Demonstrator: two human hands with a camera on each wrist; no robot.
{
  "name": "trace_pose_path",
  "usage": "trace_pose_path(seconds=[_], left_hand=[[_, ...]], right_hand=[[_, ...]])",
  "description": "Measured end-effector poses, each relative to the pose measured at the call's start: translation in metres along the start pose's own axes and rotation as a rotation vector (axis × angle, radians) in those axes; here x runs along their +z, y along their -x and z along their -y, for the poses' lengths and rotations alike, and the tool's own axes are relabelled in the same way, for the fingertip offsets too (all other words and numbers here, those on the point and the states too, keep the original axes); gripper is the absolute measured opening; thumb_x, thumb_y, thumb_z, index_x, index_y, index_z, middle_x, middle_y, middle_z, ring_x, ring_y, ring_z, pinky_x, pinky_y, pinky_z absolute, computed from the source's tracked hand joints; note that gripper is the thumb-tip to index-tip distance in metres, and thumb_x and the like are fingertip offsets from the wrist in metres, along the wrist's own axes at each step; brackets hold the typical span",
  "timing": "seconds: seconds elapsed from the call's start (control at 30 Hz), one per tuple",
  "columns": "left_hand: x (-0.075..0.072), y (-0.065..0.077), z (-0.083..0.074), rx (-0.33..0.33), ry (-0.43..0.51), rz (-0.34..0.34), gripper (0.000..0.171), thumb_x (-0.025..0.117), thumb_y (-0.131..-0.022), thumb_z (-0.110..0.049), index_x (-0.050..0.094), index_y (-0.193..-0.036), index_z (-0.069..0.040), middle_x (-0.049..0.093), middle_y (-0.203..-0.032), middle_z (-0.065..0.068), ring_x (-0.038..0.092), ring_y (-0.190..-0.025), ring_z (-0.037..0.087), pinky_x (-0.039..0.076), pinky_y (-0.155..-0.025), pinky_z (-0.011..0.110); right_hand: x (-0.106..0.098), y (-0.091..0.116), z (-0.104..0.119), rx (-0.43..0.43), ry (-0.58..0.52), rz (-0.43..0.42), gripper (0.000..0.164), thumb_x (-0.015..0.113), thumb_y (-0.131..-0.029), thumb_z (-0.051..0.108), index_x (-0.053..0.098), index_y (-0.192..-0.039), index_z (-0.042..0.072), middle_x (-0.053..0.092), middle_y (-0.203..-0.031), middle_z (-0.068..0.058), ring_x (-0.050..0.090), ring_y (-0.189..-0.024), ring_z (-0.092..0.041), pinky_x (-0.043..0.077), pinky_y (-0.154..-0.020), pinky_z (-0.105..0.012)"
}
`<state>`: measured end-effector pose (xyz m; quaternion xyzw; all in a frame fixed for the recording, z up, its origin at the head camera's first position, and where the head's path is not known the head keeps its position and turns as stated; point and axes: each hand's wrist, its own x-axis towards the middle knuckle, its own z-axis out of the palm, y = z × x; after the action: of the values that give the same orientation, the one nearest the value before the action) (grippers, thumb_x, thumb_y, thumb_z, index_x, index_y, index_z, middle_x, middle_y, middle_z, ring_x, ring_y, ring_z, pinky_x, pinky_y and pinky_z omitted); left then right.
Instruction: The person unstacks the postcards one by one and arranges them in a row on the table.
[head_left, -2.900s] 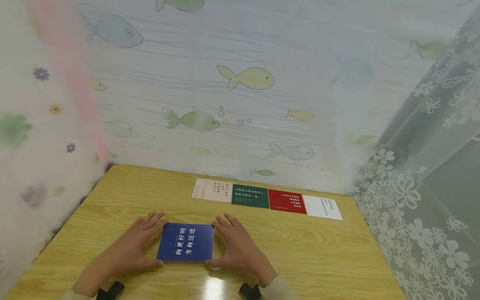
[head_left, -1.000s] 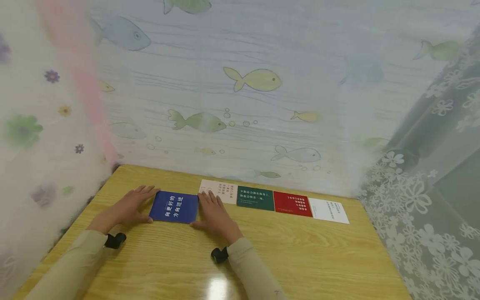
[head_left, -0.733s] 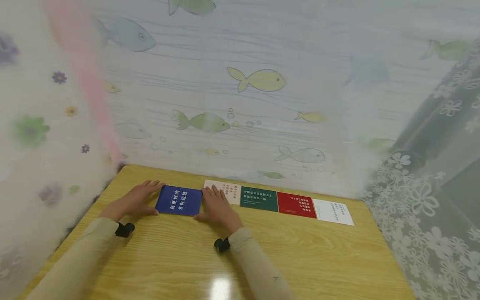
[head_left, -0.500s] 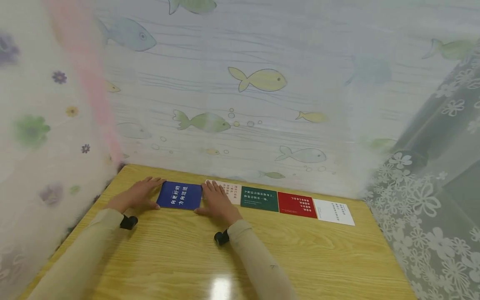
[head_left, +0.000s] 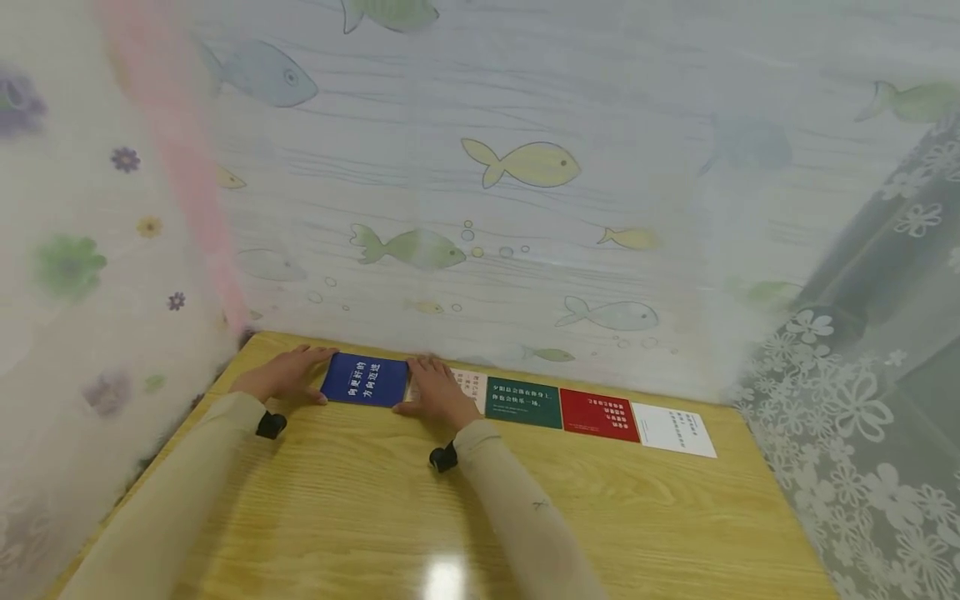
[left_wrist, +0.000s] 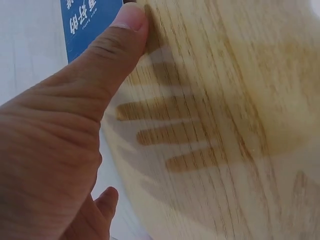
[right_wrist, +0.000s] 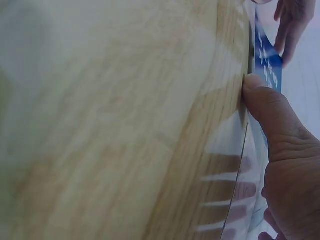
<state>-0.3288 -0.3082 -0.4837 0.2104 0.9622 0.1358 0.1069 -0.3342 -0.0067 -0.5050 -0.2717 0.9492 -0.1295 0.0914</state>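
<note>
A blue card (head_left: 365, 379) with white lettering lies between my two hands at the back left of the table. My left hand (head_left: 283, 377) holds its left side, fingers at the far corner and thumb at the near one. On the opposite side my right hand (head_left: 438, 392) grips the card's right corners, its fingers over part of a pale pink card (head_left: 471, 390). The left wrist view shows the left thumb against the blue card's (left_wrist: 92, 22) corner. In the right wrist view, the right thumb (right_wrist: 257, 82) touches the blue card's (right_wrist: 267, 62) near edge.
To the right, a green card (head_left: 523, 402), a red card (head_left: 600, 414) and a white card (head_left: 673, 429) continue the row. Behind them hangs a fish-print curtain (head_left: 420, 183). A lace curtain (head_left: 847, 433) borders the wooden table (head_left: 360, 508) on the right.
Both hands have carried the blue card from the table's middle to the back left, beside the pink card. In the last half second it has moved slightly farther back.
</note>
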Motion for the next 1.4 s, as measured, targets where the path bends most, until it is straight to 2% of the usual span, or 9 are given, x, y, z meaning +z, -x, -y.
trace_pose_path(seconds=[0.17,0.43,0.73,0.83,0.97,1.13,1.2,1.4], left_hand=[[-0.003,-0.004,-0.002,-0.038,0.002,0.05,0.1,0.084,-0.083,-0.036,0.029,-0.158,0.002,0.032,-0.157,0.034,0.022,-0.142,0.063,0.025,-0.112,0.077],[-0.006,-0.009,-0.003,-0.045,0.0,0.044,0.099,0.086,-0.081,-0.034,0.032,-0.157,-0.001,0.035,-0.156,0.034,0.027,-0.141,0.062,0.028,-0.11,0.077],[-0.006,-0.01,-0.004,-0.082,0.032,0.081,0.1,0.085,-0.082,-0.036,0.03,-0.159,-0.005,0.029,-0.158,0.034,0.025,-0.141,0.063,0.03,-0.108,0.078],[-0.006,-0.01,-0.003,-0.074,0.036,0.079,0.1,0.085,-0.082,-0.037,0.031,-0.159,-0.004,0.03,-0.158,0.034,0.028,-0.14,0.063,0.031,-0.107,0.078],[-0.001,-0.009,0.004,-0.048,0.047,0.055,0.099,0.084,-0.083,-0.039,0.031,-0.158,-0.003,0.03,-0.157,0.034,0.028,-0.141,0.061,0.03,-0.11,0.076],[0.01,0.0,0.009,-0.056,0.087,0.011,0.097,0.078,-0.087,-0.048,0.03,-0.159,-0.004,0.029,-0.158,0.034,0.026,-0.142,0.06,0.028,-0.112,0.075],[0.013,0.005,0.006,-0.051,0.115,-0.021,0.094,0.074,-0.089,-0.049,0.031,-0.159,-0.003,0.03,-0.158,0.034,0.026,-0.142,0.061,0.027,-0.112,0.076],[0.028,0.01,-0.008,0.03,0.175,-0.148,0.083,0.067,-0.096,-0.043,0.034,-0.155,0.006,0.034,-0.156,0.036,0.027,-0.141,0.062,0.027,-0.111,0.077]], right_hand=[[-0.001,-0.004,-0.002,0.0,-0.016,0.02,0.098,0.071,-0.09,0.056,0.022,-0.163,0.011,0.024,-0.168,-0.011,0.013,-0.158,-0.03,0.012,-0.13,-0.043],[0.003,-0.006,-0.005,-0.001,-0.003,0.012,0.098,0.07,-0.091,0.056,0.022,-0.163,0.01,0.025,-0.168,-0.011,0.016,-0.157,-0.028,0.013,-0.129,-0.042],[0.002,-0.005,-0.003,0.015,0.021,0.027,0.097,0.066,-0.093,0.058,0.019,-0.163,0.009,0.023,-0.169,-0.01,0.015,-0.158,-0.027,0.013,-0.13,-0.042],[0.002,-0.003,-0.002,0.024,0.018,0.023,0.097,0.065,-0.094,0.057,0.019,-0.163,0.008,0.023,-0.169,-0.01,0.015,-0.158,-0.027,0.013,-0.13,-0.042],[0.004,0.001,0.0,0.028,-0.003,0.003,0.094,0.064,-0.095,0.055,0.018,-0.163,0.007,0.022,-0.169,-0.011,0.015,-0.157,-0.028,0.014,-0.129,-0.043],[0.01,0.008,0.002,0.009,-0.029,-0.04,0.089,0.06,-0.099,0.052,0.018,-0.163,0.008,0.021,-0.169,-0.011,0.015,-0.158,-0.027,0.015,-0.129,-0.043],[0.011,0.013,0.002,-0.005,-0.042,-0.061,0.085,0.059,-0.101,0.05,0.02,-0.163,0.008,0.021,-0.169,-0.011,0.015,-0.158,-0.028,0.015,-0.129,-0.043],[0.013,0.027,-0.002,-0.041,-0.048,-0.094,0.077,0.055,-0.103,0.045,0.023,-0.162,0.008,0.025,-0.168,-0.012,0.016,-0.157,-0.031,0.016,-0.129,-0.047]])
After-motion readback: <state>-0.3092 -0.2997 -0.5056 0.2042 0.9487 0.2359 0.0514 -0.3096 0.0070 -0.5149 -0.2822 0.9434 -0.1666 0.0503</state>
